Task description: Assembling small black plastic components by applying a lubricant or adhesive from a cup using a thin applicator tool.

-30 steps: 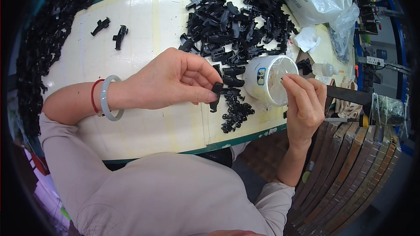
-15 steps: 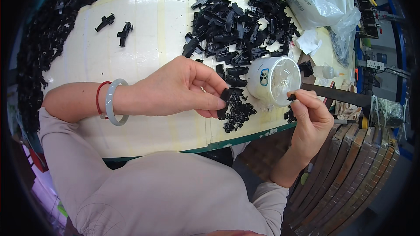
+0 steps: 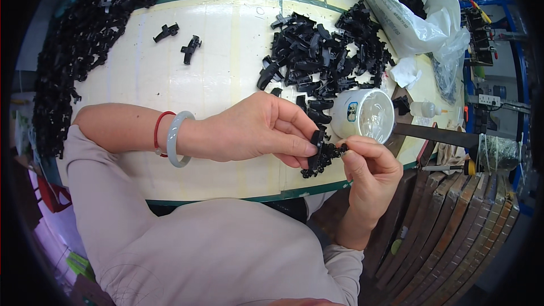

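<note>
Between the thumb and fingers of my left hand (image 3: pixel 263 130) is a black plastic part (image 3: pixel 314 150), curved and held on edge. My right hand (image 3: pixel 371 164) pinches a small black plastic piece (image 3: pixel 342 148) close to the right side of that part; whether the two touch I cannot tell. Under and beside my fingertips lies a small pile of tiny black pieces (image 3: pixel 323 167), partly hidden by my hands. Just beyond them a few larger black parts (image 3: pixel 320 105) rest beside a white tub (image 3: pixel 345 114).
A large heap of black plastic parts (image 3: pixel 323 51) lies beyond my hands, another (image 3: pixel 85 39) along the far left. Two loose parts (image 3: pixel 191 50) sit between them. At right are a white plastic bag (image 3: pixel 396 11), a small bottle (image 3: pixel 422 109) and a dark flat bar (image 3: pixel 436 134).
My right hand has moved left with the small black piece, up to the part in my left hand. The whole view has shifted slightly.
</note>
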### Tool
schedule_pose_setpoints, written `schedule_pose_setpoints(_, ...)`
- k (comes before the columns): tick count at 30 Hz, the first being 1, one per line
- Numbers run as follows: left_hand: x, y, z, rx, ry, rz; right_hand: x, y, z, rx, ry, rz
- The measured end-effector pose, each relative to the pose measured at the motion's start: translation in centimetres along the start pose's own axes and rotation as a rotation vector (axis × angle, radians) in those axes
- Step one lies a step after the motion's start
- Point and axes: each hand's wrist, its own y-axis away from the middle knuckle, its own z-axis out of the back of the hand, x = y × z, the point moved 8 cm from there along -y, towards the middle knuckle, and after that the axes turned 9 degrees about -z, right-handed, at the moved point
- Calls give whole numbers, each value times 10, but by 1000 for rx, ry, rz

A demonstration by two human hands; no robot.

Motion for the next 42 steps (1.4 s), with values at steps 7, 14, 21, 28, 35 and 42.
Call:
schedule_pose_setpoints(7,-2,1,0,4,10,-11,-21,2,-8,-10,-185,-34)
schedule_pose_setpoints(14,-2,0,0,11,16,-26,-22,2,-11,-63,-88,36)
schedule_pose_setpoints(21,0,-1,1,12,2,-64,-19,1,-14,-31,-97,49)
schedule_pose_setpoints(28,-2,0,1,10,-35,-81,-15,5,-17,-65,12,109)
schedule_pose_setpoints(35,-3,3,4,10,-175,-144,0,11,-27,-75,377,406)
schedule_pose_setpoints(42,-13,3,9,-15,-156,-136,0,6,-31,-63,299,422)
